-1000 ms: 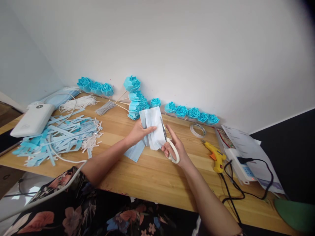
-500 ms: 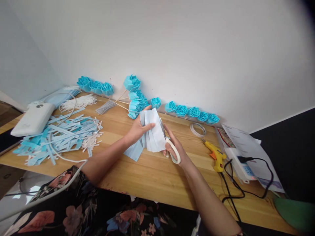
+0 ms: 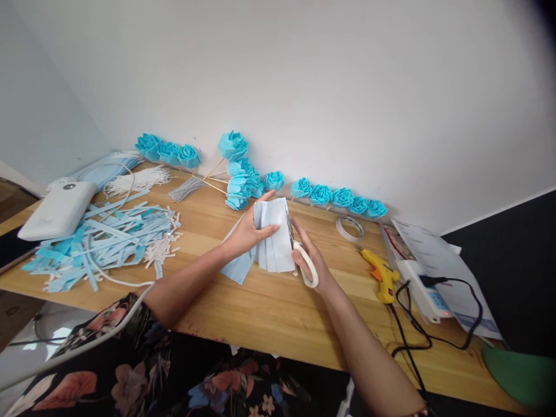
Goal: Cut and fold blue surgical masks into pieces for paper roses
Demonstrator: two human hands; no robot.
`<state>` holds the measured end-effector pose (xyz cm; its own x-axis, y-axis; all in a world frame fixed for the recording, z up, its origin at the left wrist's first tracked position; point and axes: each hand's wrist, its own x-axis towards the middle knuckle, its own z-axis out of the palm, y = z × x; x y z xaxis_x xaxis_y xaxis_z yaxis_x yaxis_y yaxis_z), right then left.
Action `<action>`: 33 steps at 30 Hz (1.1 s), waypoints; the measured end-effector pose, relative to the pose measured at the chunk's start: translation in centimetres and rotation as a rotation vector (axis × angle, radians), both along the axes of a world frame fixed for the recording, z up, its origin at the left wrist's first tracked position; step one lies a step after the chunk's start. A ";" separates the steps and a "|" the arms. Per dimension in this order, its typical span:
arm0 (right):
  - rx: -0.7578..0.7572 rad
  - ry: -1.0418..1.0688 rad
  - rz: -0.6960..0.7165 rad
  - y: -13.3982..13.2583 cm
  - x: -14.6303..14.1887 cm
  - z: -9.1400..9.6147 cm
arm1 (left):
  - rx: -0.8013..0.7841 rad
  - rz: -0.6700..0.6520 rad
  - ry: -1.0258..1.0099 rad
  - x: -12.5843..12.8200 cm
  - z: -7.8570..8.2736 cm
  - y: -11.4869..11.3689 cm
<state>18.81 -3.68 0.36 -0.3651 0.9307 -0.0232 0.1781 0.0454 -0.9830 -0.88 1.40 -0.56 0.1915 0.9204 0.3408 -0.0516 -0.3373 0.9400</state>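
My left hand (image 3: 245,234) grips a pleated pale-blue face mask (image 3: 274,252), thumb across its front and fingers behind. White-handled scissors (image 3: 309,269) are in my right hand (image 3: 319,266), which is closed round the handles. Their blades lie along the right edge of the held mask; the blade tips point up and away from me. Below my left hand, another pale-blue mask piece (image 3: 238,269) lies on the wooden table (image 3: 256,313), partly covered by the hand and the held mask.
Blue handmade flowers (image 3: 321,195) line the wall. Cut blue strips (image 3: 117,237) heap at left beside a white power bank (image 3: 61,211). To the right are a tape roll (image 3: 350,230), a yellow glue gun (image 3: 381,275) and a power strip (image 3: 428,292) with black cords.
My left hand and the held mask have shifted slightly right and down, and the mask stands straighter. The scissors' blades now show more plainly along its right edge.
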 end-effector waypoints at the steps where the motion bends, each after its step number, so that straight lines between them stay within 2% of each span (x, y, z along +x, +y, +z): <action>1: 0.001 -0.002 -0.009 0.0 0.0 0.0 | 0.002 -0.002 0.003 0.0 0.0 0.0; 24: -0.019 0.018 -0.071 0.0 -0.2 -0.1 | -0.009 -0.012 0.000 -0.1 -0.6 0.3; 33: -0.018 0.009 -0.086 0.2 -0.1 -0.6 | -0.026 -0.018 -0.030 0.0 -0.2 0.0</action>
